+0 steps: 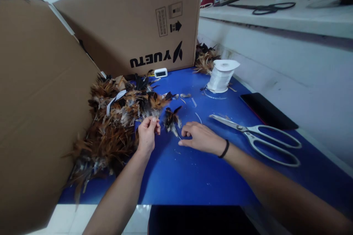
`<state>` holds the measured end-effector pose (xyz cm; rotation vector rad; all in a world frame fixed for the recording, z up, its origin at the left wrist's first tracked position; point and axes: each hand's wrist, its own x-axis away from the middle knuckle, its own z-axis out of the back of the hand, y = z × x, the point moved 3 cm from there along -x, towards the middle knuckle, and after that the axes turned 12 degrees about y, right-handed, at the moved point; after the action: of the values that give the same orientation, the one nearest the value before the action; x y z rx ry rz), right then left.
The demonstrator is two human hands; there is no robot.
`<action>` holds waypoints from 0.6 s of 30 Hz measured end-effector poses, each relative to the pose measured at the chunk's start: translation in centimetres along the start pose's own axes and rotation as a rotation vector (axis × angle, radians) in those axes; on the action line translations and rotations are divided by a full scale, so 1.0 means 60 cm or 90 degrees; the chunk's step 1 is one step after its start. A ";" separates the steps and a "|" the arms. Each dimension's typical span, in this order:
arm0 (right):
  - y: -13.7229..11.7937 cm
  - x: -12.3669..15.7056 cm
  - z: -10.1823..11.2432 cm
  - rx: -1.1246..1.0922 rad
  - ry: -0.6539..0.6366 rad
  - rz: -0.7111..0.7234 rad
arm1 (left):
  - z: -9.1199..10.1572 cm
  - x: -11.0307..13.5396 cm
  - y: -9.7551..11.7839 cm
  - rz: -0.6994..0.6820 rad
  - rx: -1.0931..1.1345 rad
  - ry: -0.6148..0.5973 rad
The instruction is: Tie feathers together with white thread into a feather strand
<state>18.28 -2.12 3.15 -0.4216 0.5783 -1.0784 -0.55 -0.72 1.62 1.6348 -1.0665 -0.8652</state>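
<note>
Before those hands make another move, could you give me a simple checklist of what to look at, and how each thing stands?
1. Left hand has a pinch on its feathers: ok, the fingertips close at their pale lower ends.
2. Small feather bunch within easy reach: ok, it lies between the two hands.
3. Right hand gripping that bunch: cannot tell; thumb and forefinger are beside its lower end, but contact is unclear.
4. Scissors pointing away from the hands: not ok, the blades point left, near the right hand.
5. White spool standing upright: ok.
6. Blue tabletop free of scraps: not ok, thin strips lie there.
</note>
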 end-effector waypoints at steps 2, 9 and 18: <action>-0.010 0.010 -0.009 0.032 -0.015 0.043 | -0.002 0.002 0.000 0.005 -0.001 -0.009; -0.017 0.012 0.005 -0.126 -0.100 -0.021 | -0.020 0.023 -0.012 0.153 -0.004 -0.178; -0.019 0.010 0.038 -0.394 -0.160 -0.130 | -0.031 0.049 -0.030 0.267 -0.027 -0.292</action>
<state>19.11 -3.04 5.42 -1.1599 0.6470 -1.0048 2.65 -2.58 0.27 1.1334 -1.6244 -0.9865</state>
